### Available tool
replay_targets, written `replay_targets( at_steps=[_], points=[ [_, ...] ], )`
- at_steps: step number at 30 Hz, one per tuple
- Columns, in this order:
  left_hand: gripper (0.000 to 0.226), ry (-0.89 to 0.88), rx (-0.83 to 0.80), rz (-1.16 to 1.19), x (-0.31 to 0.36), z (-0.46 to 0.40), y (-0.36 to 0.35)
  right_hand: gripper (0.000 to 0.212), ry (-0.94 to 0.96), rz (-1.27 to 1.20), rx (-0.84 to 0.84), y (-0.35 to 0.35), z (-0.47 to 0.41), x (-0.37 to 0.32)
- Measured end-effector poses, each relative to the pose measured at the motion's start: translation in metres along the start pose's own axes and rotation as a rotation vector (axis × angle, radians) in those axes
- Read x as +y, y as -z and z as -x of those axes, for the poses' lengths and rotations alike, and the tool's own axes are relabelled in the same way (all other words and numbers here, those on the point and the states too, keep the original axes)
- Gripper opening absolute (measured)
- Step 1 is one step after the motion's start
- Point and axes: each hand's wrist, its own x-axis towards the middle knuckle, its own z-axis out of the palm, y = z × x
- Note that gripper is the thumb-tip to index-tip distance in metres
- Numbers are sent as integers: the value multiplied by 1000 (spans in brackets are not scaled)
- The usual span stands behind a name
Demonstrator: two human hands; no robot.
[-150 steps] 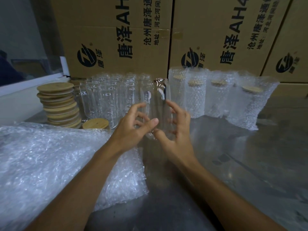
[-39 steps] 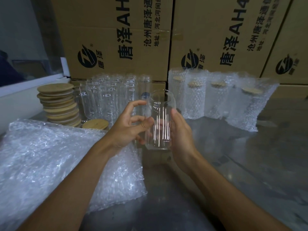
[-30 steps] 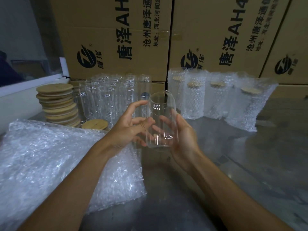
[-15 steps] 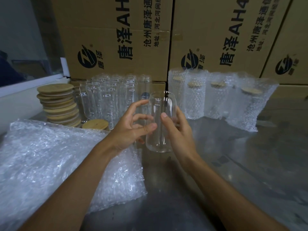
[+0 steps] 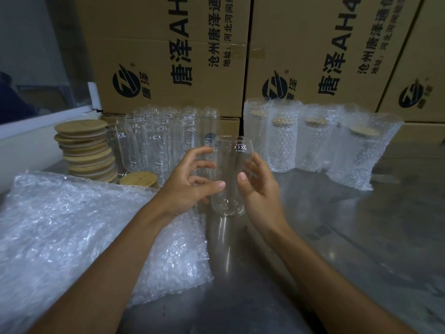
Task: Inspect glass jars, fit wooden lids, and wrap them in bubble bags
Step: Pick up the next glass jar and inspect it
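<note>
— Steel table (image 5: 361, 237), cardboard boxes (image 5: 168, 56) behind?
— Yes. Both hands hold one bare jar (image 5: 231, 174) upright above it (no lid): left hand (image 5: 190, 186) and right hand (image 5: 260, 189) curl round its sides.

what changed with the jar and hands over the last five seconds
The clear glass jar was lifted out of the back row and now stands upright between the left hand and the right hand, turned for inspection. Lid stack, bubble bags and wrapped jars stayed put.

Left hand (image 5: 185, 189) and right hand (image 5: 261, 191) raised, facing, fingers (image 5: 243, 177) curled.
</note>
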Motion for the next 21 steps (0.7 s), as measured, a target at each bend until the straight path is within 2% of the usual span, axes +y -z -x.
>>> replay_targets(
  at_steps=[7,14,17,21],
  points=[
    [57,39,44,-45,-4,-2,-2,59,-6,77,5,0,-4,12],
    [58,68,43,-150,-7,-3,-3,58,-34,107,27,-1,-7,22],
    [61,22,91,-324,-7,-1,-5,57,-33,116,43,-2,-7,22],
    [29,-262,296,-781,7,3,-7,59,-51,125,76,-1,-6,17]
  ],
)
